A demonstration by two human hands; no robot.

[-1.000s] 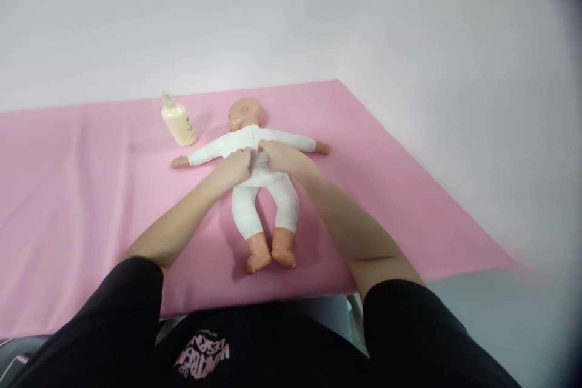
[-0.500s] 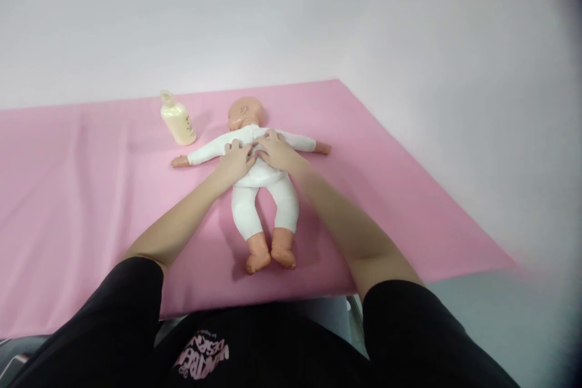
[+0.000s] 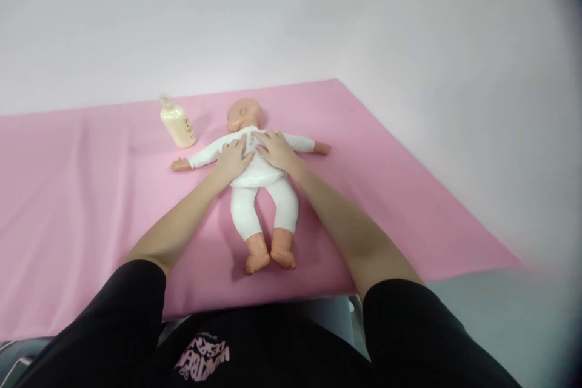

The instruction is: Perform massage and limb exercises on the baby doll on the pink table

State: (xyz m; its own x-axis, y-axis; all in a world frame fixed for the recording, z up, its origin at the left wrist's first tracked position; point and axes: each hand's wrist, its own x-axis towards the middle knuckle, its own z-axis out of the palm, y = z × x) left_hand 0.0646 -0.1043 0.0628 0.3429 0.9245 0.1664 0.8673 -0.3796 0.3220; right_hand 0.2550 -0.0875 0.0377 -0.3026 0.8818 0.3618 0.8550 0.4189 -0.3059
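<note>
Pink sheet (image 3: 91,194) carries the doll (image 3: 261,191) at frame centre, lying face-up so we can lay our left hand (image 3: 234,159) and right hand (image 3: 275,150) flat, fingers spread, on its chest; a lotion bottle (image 3: 177,123) stands upper left.

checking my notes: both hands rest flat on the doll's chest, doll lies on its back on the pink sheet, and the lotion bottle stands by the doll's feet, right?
Not quite. In the head view the lotion bottle stands near the doll's head, beside its outstretched arm, not by its feet. The rest holds: the left hand and right hand lie flat on the doll's chest, on the pink sheet.
</note>
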